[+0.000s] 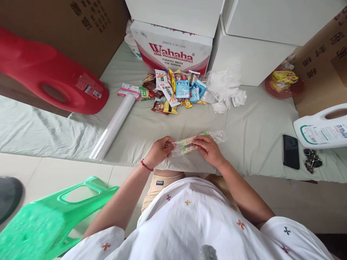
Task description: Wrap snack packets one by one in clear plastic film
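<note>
A light-brown snack bar in a clear wrapper with green bands [186, 144] lies between my hands near the front edge of the cloth-covered surface. My left hand [160, 150] pinches the left end of its wrapper. On the right part, the fingers of my right hand [208, 148] are closed over it, and loose clear plastic sticks out beyond them. Farther back is a pile of small packaged snacks [182, 89] in blue, white, yellow and brown wrappers. Beside that pile lie crumpled clear plastic wrappers [226, 88].
A clear plastic film roll [115, 124] lies to the left, near a large red jug [54, 79]. A Wahaha carton [173, 47] stands behind. At right are a phone [291, 151], keys [312, 160], a white detergent bottle [322, 126] and a red bowl [271, 88]. A green stool [40, 220] stands below left.
</note>
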Motion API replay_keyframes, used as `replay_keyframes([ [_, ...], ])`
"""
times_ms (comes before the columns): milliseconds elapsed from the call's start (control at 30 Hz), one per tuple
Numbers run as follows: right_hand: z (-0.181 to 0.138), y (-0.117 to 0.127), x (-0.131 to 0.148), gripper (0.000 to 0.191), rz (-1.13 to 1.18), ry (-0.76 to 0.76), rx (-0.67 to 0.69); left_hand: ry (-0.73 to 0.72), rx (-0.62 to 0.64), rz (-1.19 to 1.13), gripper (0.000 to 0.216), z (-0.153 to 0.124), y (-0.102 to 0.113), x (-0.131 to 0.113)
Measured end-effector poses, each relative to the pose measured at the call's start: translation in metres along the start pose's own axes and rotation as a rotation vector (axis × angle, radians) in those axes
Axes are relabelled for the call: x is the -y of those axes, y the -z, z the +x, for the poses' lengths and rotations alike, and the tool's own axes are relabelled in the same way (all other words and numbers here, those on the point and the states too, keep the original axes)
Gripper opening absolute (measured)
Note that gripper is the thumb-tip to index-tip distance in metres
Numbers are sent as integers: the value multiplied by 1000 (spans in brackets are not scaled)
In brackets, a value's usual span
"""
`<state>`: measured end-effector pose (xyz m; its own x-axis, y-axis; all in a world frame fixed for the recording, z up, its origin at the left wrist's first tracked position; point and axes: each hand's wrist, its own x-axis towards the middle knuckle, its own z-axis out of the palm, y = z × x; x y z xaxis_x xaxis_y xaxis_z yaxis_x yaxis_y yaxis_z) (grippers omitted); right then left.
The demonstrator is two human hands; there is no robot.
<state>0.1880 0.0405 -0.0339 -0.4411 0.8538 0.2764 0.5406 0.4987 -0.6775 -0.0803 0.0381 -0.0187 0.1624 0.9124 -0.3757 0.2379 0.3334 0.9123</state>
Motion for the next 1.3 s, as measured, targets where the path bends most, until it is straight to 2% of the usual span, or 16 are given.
replay_keyframes([
  [100,-1,-5,-1,27,-38,10,-7,66,-88,-189,39,-2,-13,-11],
  [200,-2,-10,2,27,-49,6,-31,50,-128,-242,33,4,-40,-24],
  [333,-3,-10,4,32,-36,-45,-44,30,-192,-96,17,19,-79,-32],
  [400,-4,-9,3,38,6,-90,-61,9,-200,-38,12,24,-90,-30],
  [467,-5,-8,1,47,73,-128,-79,-23,-158,-8,16,24,-94,-25],
  [567,-6,-3,-1,53,174,-162,-73,-147,-152,213,30,17,-96,-18],
  [667,-1,12,-8,39,236,-201,-93,-301,-201,585,39,9,-101,-12],
  [733,8,28,-19,33,153,-222,-175,-334,-228,757,42,7,-107,-8],
  [800,18,44,-33,34,-7,-221,-207,-334,-244,844,44,6,-111,-6],
  [867,28,58,-47,37,-113,-220,-83,-331,-243,881,44,7,-113,-5],
  [933,33,67,-56,33,-110,-266,145,-334,-235,903,42,8,-113,-6],
  [1000,33,75,-60,33,-21,-368,365,-353,-238,919,40,11,-112,-7],
  [1067,29,82,-59,39,120,-498,439,-372,-253,926,38,13,-112,-7],
  [1100,26,85,-57,40,187,-549,411,-379,-260,926,37,13,-111,-7],
  [1200,14,89,-49,41,316,-635,194,-375,-244,921,37,14,-111,-10],
  [1300,6,83,-37,40,383,-724,88,-285,-183,929,39,13,-110,-17],
])
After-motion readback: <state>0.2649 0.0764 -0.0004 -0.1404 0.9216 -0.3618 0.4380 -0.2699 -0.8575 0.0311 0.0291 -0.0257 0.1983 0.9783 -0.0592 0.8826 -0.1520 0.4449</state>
